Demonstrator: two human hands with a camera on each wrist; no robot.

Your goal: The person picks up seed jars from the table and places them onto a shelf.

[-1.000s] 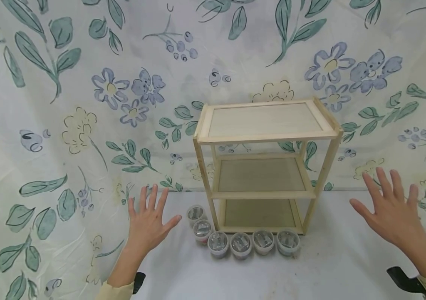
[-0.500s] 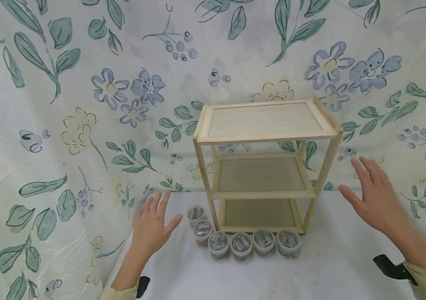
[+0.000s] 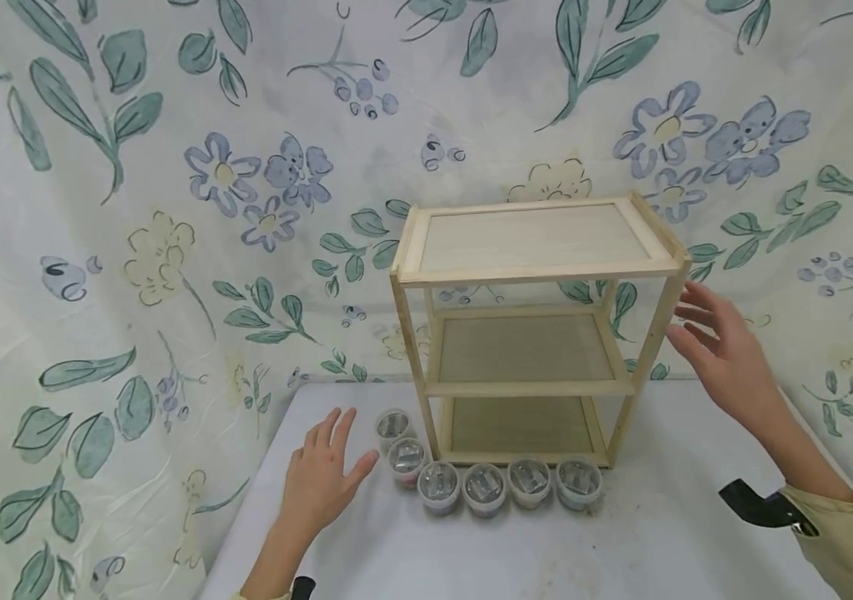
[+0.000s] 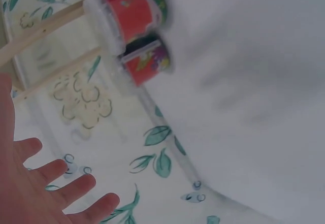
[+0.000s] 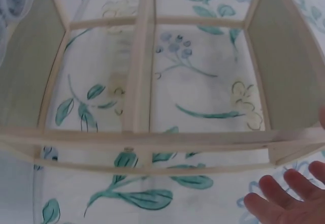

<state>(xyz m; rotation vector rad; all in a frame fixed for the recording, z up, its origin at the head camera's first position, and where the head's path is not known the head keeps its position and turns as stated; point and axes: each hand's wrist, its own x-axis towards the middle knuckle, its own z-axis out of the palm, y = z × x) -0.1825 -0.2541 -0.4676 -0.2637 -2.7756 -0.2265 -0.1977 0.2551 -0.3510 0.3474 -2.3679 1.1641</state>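
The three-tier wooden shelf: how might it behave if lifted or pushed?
The shelf is probably light for its size, being open-sided with thin posts. It should stay fairly stiff, since rails frame each tier. Pushed from behind, it may knock the small tubs along its front.

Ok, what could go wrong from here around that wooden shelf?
The right grip, beside the wooden shelf, might bump its right front post and shift it. The plastic cups stand close along its front, so a shift could topple some. The left grip, near a cup, might brush it.
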